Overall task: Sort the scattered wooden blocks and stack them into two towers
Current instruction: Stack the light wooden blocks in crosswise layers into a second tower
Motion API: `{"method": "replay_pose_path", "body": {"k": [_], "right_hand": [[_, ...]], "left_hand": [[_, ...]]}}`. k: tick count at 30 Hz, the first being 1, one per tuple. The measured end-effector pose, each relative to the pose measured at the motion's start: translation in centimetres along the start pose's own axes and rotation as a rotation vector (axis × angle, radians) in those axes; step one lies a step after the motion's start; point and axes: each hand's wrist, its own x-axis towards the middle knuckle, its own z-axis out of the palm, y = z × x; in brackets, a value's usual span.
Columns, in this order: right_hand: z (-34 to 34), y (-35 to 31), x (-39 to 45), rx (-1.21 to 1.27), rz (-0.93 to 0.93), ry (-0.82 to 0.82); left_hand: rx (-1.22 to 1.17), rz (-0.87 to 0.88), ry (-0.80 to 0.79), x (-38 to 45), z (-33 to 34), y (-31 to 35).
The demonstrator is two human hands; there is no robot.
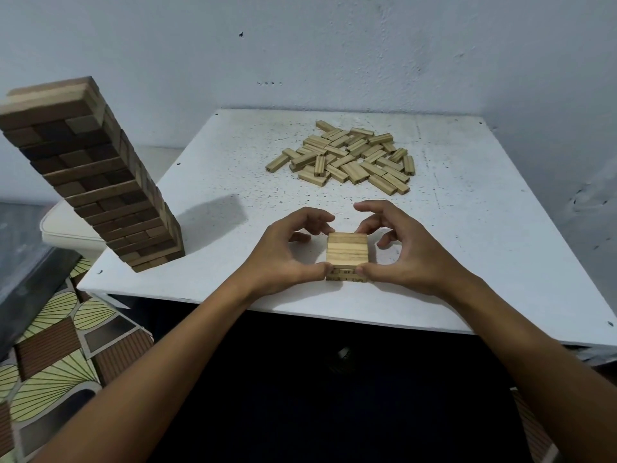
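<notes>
Both hands are pinching the low stack (347, 253) near the table's (207, 182) front edge: the left hand (290, 253) and right hand (405, 250) are pressing thumb tips against its near corners while curled fingers are reaching round its far sides. Behind it, the pile (347, 157) of pale loose blocks is lying well apart, and the dark tower (90, 175) is standing at the left. These blocks are probably light, stiff and smooth, so layers are likely sliding easily; squeezing opposite faces squarely, low down, seems the safest hold.
</notes>
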Motion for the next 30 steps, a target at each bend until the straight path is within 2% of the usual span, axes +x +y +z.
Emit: {"method": "replay_pose_path", "body": {"k": [18, 22, 25, 30], "right_hand": [[-0.1, 0.0, -0.1, -0.013, -0.001, -0.012], [-0.3, 0.1, -0.1, -0.011, -0.005, -0.024], [-0.7, 0.3, 0.4, 0.041, 0.012, -0.006], [-1.7, 1.4, 3.3, -0.003, 0.042, 0.061]], "left_hand": [[-0.016, 0.022, -0.024, -0.1, 0.1, -0.5], [-0.093, 0.011, -0.035, -0.1, -0.1, -0.6], [-0.148, -0.017, 0.003, 0.5, -0.5, -0.4], [0.020, -0.068, 0.139, 4.0, -1.4, -1.4]]}}
